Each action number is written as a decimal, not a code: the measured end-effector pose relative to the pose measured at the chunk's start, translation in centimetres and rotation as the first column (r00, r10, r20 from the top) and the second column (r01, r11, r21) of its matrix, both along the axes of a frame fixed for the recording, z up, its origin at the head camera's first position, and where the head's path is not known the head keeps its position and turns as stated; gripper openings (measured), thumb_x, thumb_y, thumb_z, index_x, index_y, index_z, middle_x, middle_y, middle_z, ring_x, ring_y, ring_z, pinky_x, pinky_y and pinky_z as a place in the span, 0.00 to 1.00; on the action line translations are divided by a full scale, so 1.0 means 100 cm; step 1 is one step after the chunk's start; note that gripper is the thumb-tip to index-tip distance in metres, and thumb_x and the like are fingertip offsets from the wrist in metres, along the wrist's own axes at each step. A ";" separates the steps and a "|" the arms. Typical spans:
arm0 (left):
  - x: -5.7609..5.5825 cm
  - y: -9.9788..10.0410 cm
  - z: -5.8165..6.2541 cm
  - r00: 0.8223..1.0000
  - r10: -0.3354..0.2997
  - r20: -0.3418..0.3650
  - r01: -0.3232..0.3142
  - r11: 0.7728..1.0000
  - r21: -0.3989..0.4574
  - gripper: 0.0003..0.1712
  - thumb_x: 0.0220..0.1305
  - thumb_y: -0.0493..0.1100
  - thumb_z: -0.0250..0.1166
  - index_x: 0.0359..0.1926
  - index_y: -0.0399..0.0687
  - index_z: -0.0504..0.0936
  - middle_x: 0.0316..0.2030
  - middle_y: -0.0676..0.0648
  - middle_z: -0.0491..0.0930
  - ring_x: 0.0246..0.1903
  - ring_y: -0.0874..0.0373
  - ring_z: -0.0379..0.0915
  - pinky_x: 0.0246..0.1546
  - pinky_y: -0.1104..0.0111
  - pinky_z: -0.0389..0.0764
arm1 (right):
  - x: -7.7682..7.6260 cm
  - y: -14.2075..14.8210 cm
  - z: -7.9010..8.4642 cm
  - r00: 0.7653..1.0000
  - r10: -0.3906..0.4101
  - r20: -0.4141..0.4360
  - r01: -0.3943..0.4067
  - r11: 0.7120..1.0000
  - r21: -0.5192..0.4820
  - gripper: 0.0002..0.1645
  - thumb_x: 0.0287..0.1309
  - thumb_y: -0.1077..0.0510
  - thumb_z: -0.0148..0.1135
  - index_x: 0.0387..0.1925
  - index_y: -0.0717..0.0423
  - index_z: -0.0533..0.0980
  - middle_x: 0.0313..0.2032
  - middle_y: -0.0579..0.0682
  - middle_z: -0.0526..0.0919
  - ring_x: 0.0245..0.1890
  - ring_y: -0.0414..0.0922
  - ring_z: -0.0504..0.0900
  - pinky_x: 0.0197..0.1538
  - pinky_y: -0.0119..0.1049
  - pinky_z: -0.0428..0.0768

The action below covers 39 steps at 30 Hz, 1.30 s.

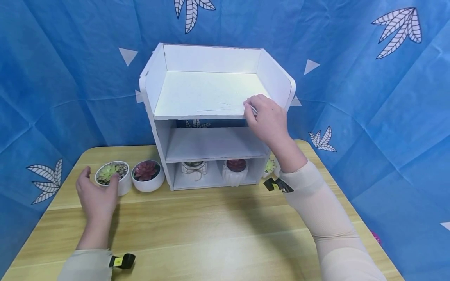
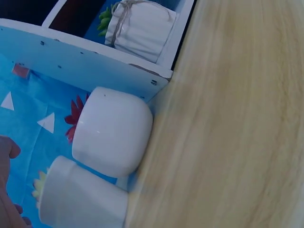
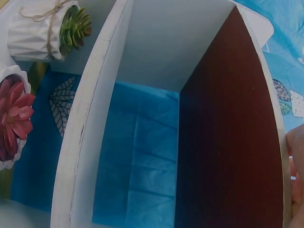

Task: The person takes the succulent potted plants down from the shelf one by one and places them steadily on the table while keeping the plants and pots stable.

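At the left, my left hand [image 1: 97,195] is held with thumb and fingers spread beside a white pot with a green succulent [image 1: 110,173], overlapping its rim in the head view. To the right of it stands a round white pot with a red succulent [image 1: 147,175]. My right hand [image 1: 268,119] is at the front right of the top board of a white shelf unit [image 1: 207,93], its fingers curled. A small white patch shows between thumb and fingers; I cannot tell whether it is something held. In the right wrist view only part of the right hand [image 3: 297,166] shows.
Two potted succulents, one with twine [image 1: 194,168] and one red [image 1: 236,168], stand in the bottom compartment. A green succulent [image 1: 270,167] is beside the unit's right side, partly hidden by my arm. Blue patterned cloth [image 1: 369,78] hangs behind the wooden table [image 1: 197,234].
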<state>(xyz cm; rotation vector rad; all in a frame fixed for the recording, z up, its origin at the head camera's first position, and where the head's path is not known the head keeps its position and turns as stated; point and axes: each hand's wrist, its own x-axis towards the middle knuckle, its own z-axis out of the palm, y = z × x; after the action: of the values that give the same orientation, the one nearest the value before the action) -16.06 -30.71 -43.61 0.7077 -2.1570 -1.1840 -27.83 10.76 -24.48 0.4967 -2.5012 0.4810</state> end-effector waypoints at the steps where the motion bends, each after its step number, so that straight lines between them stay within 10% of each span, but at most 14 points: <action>1: 0.000 0.001 0.002 1.000 -0.007 -0.007 0.007 1.000 -0.015 0.45 0.66 0.51 0.62 0.77 0.43 0.51 0.74 0.39 0.53 0.74 0.47 0.48 0.75 0.58 0.48 | 0.000 0.000 0.000 1.000 -0.001 0.001 0.001 1.000 0.001 0.24 0.73 0.45 0.46 0.51 0.53 0.82 0.49 0.51 0.85 0.48 0.49 0.82 0.47 0.46 0.81; 29: -0.004 0.024 0.038 0.973 -0.181 -0.142 0.136 0.951 -0.276 0.29 0.67 0.48 0.64 0.64 0.40 0.74 0.68 0.42 0.68 0.69 0.45 0.58 0.68 0.46 0.57 | -0.001 0.002 -0.001 1.000 0.004 -0.009 -0.004 1.000 0.000 0.24 0.73 0.45 0.46 0.51 0.54 0.83 0.49 0.52 0.85 0.49 0.49 0.82 0.47 0.46 0.81; 39: -0.011 0.041 0.066 0.925 -0.275 -0.263 0.157 0.906 -0.394 0.25 0.65 0.45 0.64 0.60 0.36 0.77 0.66 0.41 0.71 0.69 0.45 0.60 0.67 0.45 0.59 | -0.001 0.000 -0.001 1.000 0.006 -0.013 -0.006 1.000 0.003 0.24 0.73 0.45 0.46 0.51 0.54 0.83 0.48 0.52 0.85 0.46 0.49 0.82 0.46 0.45 0.81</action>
<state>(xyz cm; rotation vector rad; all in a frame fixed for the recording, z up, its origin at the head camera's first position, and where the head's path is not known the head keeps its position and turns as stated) -17.15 -26.64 -37.04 0.1043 -2.1327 -0.8859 -27.93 10.75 -24.54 0.5067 -2.4890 0.4751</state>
